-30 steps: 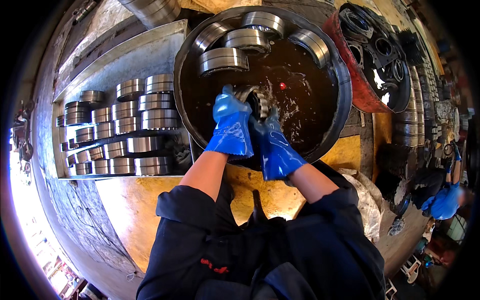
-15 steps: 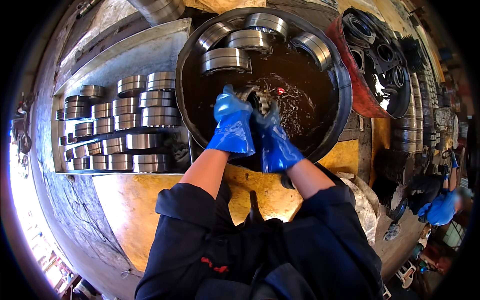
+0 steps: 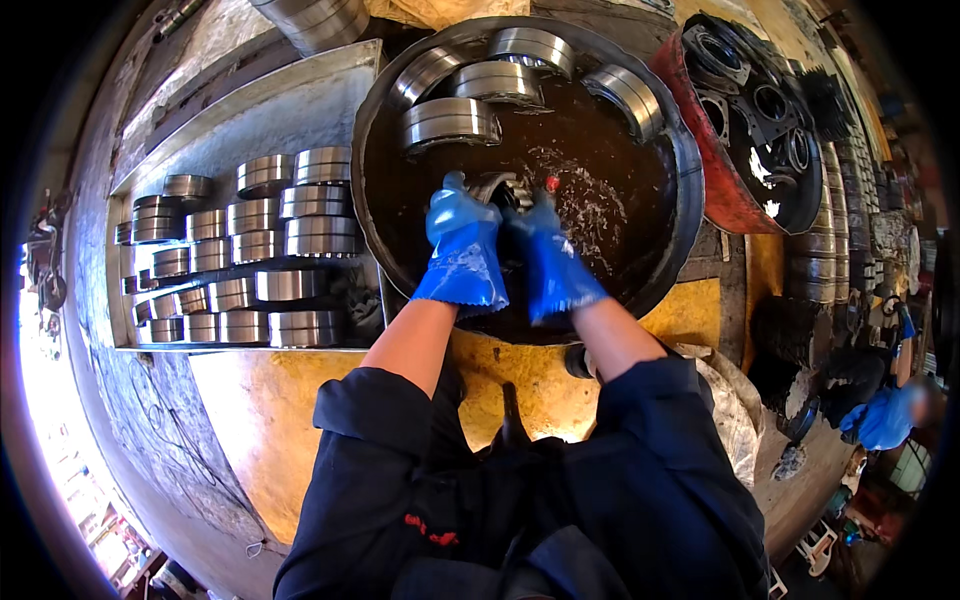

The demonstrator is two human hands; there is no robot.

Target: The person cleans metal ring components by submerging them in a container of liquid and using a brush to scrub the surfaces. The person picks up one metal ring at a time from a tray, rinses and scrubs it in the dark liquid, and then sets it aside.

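The left hand [image 3: 462,215] is in a blue glove and holds the left side of a metal ring [image 3: 494,185]. The ring is in the big round tub [image 3: 690,195], near the middle, by the brown water [image 3: 625,235]. The right hand [image 3: 535,222] has moved up over the ring, and now hides more of it than half a second ago. I cannot tell if its fingers grip. A small red thing [image 3: 552,184] is now closer to that hand. The left hand has hardly moved, so the ring seems to be held steady while the right hand works.
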